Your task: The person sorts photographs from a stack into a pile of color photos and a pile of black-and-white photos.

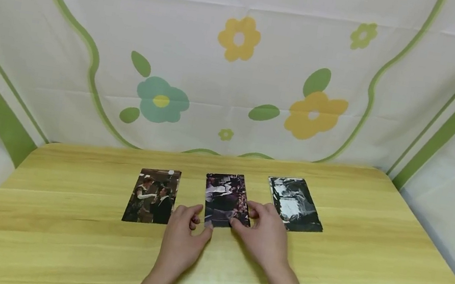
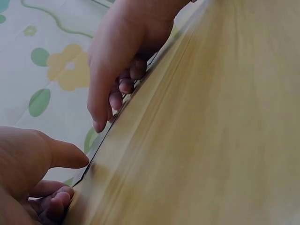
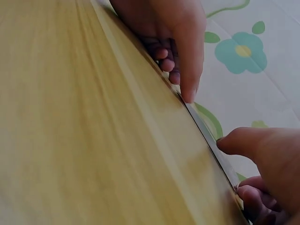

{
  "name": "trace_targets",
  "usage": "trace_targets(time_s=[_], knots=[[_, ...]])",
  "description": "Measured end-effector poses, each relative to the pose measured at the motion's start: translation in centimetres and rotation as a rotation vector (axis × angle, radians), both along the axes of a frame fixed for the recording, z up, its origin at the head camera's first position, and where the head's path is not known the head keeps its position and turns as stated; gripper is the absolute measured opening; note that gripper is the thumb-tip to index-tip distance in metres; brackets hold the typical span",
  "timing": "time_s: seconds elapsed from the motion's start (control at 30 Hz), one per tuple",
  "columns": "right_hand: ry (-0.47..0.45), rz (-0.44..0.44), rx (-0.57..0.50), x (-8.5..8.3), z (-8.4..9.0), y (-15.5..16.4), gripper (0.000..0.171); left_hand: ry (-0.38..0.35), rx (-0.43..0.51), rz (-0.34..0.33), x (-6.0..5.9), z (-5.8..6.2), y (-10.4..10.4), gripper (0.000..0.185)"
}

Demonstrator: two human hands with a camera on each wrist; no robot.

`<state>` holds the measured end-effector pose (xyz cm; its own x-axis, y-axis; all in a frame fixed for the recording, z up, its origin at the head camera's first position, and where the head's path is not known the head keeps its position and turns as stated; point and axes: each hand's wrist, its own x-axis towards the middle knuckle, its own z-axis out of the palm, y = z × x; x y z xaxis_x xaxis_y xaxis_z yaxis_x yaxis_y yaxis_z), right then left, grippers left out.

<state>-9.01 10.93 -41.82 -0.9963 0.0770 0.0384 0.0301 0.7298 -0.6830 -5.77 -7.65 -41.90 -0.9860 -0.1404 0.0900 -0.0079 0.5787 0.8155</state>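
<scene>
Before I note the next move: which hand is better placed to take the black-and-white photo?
Likely the right hand: it lies beside the black-and-white photo, while the left hand sits past the middle photo.

Three glossy paper photo prints (image 1: 226, 200) lie on a smooth, pale wooden table (image 1: 369, 264), backed by matt printed cloth (image 1: 239, 64).

Three photos lie in a row on the bench (image 1: 369, 264), toward its far edge. Left photo (image 1: 152, 195), middle photo (image 1: 225, 200), right photo (image 1: 294, 204), each apart from its neighbour. Left hand (image 1: 182, 236) at the middle photo's near-left corner, right hand (image 1: 267, 237) at its near-right corner, between middle and right photos. Cloth backdrop (image 1: 239, 64) behind the bench.
</scene>
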Motion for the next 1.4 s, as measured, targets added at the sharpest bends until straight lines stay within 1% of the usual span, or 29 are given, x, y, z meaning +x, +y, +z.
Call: trace_targets(time_s=[0.13,0.23,0.33,0.53,0.7,0.8,1.0,1.2,1.4], knots=[[0.023,0.001,0.040,0.09,-0.16,-0.12,0.068,0.030,-0.040,-0.002,0.07,-0.10,0.14,0.051],[0.033,-0.002,0.044,0.00,-0.15,-0.12,0.067,0.048,-0.060,-0.002,0.13,-0.07,0.20,0.050],[0.033,0.000,0.047,0.03,-0.11,-0.12,0.065,0.048,-0.065,-0.005,0.22,0.01,0.24,0.050],[0.022,0.001,0.042,0.13,-0.09,-0.27,0.062,0.032,-0.056,-0.008,0.32,0.12,0.20,0.050],[-0.004,-0.011,0.024,0.12,-0.03,-0.39,0.071,0.029,-0.041,-0.009,0.26,0.21,0.21,0.050],[-0.004,-0.011,0.025,0.12,-0.06,-0.42,0.074,0.022,-0.033,-0.008,0.26,0.26,0.23,0.051],[0.008,-0.006,0.038,0.34,-0.28,-0.42,0.069,-0.001,-0.027,-0.008,0.40,0.26,0.24,0.051],[0.021,-0.006,0.030,0.34,-0.29,-0.38,0.067,0.004,-0.008,-0.011,0.43,0.20,0.14,0.051],[0.017,-0.008,0.025,0.31,-0.25,-0.43,0.066,0.016,0.007,-0.016,0.49,0.16,0.05,0.044]])
